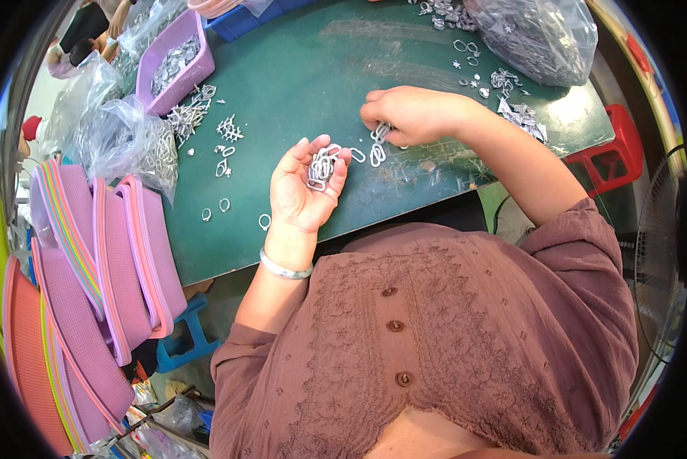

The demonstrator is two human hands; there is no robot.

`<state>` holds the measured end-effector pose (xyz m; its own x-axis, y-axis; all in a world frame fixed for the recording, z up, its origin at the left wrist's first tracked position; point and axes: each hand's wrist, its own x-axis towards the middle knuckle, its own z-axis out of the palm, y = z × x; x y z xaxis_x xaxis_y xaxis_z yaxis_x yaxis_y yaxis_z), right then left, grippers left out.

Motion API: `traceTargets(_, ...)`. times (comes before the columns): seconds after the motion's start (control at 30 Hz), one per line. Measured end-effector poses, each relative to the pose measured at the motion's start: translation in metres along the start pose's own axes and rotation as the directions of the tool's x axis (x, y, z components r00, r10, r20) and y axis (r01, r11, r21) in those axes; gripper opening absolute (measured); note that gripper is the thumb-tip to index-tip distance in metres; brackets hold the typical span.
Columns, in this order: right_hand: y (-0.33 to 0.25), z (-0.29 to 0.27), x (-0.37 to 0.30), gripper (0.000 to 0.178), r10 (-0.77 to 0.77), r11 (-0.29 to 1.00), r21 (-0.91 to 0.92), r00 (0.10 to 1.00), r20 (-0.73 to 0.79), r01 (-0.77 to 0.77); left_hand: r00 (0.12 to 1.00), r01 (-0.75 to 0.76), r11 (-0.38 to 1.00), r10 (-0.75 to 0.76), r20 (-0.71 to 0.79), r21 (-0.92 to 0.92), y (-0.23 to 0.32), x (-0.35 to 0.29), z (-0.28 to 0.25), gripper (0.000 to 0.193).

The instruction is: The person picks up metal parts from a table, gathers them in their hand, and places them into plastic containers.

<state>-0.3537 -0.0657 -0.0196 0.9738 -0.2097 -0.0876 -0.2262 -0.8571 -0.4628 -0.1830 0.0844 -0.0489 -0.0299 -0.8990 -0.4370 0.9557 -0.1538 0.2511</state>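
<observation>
My left hand (303,187), a pale bangle on its wrist, is cupped palm up around a small heap of silver-grey oval metal links (324,167). To its right, my right hand (414,115) is bent down over the green table (297,84), its fingers closed on a few more such links (380,131). Below those fingertips another oval link (377,156) lies on the tabletop, and a single link (358,155) lies beside my left fingertips. The right fingertips are partly hidden behind the hand.
A purple basket (200,67) of small metal parts stands at the far left, near clear bags (122,130) of links. Loose rings (224,205) and metal pieces lie left of my hands. A bulging bag (546,38) sits far right. Stacked pink-purple baskets (118,260) flank the table's left edge.
</observation>
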Motion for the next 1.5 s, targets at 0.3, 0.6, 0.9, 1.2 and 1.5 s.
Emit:
traceTargets(0.3, 0.000, 0.000, 0.002, 0.020, 0.009, 0.999, -0.043, 1.000, -0.016, -0.010, 0.999, -0.005, 1.000, 0.004, 0.034, 0.014, -0.002, 0.000, 0.002, 0.025)
traceTargets(0.6, -0.018, -0.021, 0.007, 0.019, -0.016, 0.967, 0.251, 0.998, -0.060, 0.031, 1.000, 0.007, 0.998, -0.008, 0.018, 0.061, -0.010, 0.003, 0.011, 0.031)
traceTargets(0.9, -0.005, -0.021, -0.008, 0.036, 0.086, 0.989, -0.128, 0.992, 0.094, -0.073, 0.993, 0.077, 0.997, -0.078, 0.094, 0.007, -0.009, 0.010, 0.006, 0.026)
traceTargets(1.2, 0.011, -0.008, -0.020, 0.022, 0.044, 0.999, 0.004, 0.994, 0.104, -0.044, 0.996, 0.070, 0.997, -0.072, 0.059, 0.037, -0.008, 0.009, 0.008, 0.019)
traceTargets(1.5, -0.019, -0.023, -0.005, 0.013, -0.056, 0.934, 0.343, 0.990, -0.133, 0.099, 0.999, 0.048, 0.993, -0.048, -0.005, 0.107, -0.012, 0.007, 0.015, 0.029)
